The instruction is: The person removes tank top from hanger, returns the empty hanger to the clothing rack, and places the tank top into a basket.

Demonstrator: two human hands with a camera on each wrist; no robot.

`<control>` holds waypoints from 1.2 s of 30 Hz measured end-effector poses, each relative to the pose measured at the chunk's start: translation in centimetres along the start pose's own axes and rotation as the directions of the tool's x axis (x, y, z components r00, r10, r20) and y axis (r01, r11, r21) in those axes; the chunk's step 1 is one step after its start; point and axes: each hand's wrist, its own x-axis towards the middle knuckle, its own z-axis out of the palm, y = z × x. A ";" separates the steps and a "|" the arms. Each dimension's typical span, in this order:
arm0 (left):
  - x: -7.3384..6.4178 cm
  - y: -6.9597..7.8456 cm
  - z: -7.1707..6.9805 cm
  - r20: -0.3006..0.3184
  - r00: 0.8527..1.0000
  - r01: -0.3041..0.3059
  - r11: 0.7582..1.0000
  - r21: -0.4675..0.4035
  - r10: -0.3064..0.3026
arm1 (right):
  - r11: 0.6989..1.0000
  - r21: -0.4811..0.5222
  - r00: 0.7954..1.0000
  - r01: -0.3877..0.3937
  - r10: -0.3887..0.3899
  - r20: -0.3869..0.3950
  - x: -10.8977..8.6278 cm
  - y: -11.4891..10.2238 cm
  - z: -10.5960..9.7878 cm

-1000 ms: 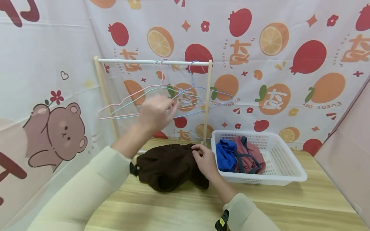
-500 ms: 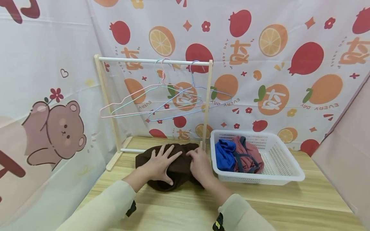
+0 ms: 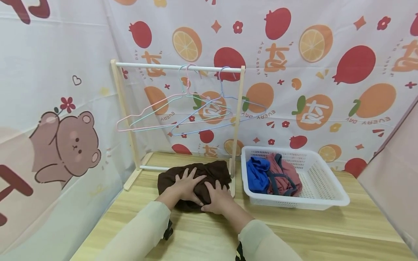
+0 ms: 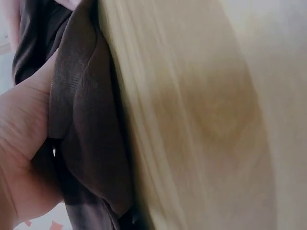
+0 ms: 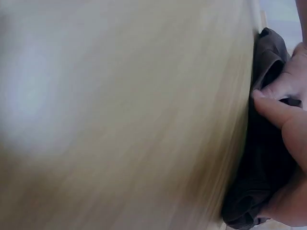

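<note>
A dark brown garment [image 3: 215, 170] lies bunched on the table in front of the rack; its exact kind cannot be told. My left hand [image 3: 185, 188] holds it from the left, fingers spread over the top. In the left wrist view, a fabric band [image 4: 72, 91] of the garment crosses over part of that hand. From the right, my right hand [image 3: 219, 198] grips the garment, fingers on top and thumb at the near side. The two thumbs are close together, as the right wrist view shows at the right thumb [image 5: 273, 111].
Behind the garment stands a clothes rack [image 3: 176, 66] with a pink hanger [image 3: 143, 111], a green hanger [image 3: 160, 108] and a blue hanger [image 3: 196, 110]. At the right, a white basket [image 3: 330, 181] holds a blue garment [image 3: 258, 175] and a dusty-red garment [image 3: 284, 172].
My left hand has come down from near the hangers onto the brown garment. My right hand has moved from its right end toward the near middle, and the garment is more bunched.
</note>
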 end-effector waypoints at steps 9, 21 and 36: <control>-0.2 0.5 0.7 -0.035 0.999 0.021 0.999 -0.049 -0.023 | 0.999 -0.002 0.995 0.038 -0.038 -0.090 0.7 -0.2 -0.1; -0.1 1.9 0.4 -0.091 0.996 -0.022 0.997 -0.072 0.015 | 0.999 0.022 0.993 0.024 -0.021 -0.116 1.2 0.0 -0.9; -0.2 2.2 0.9 -0.170 0.972 -0.185 0.972 -0.145 0.159 | 0.998 0.069 0.998 0.008 -0.004 -0.057 1.8 1.3 -0.6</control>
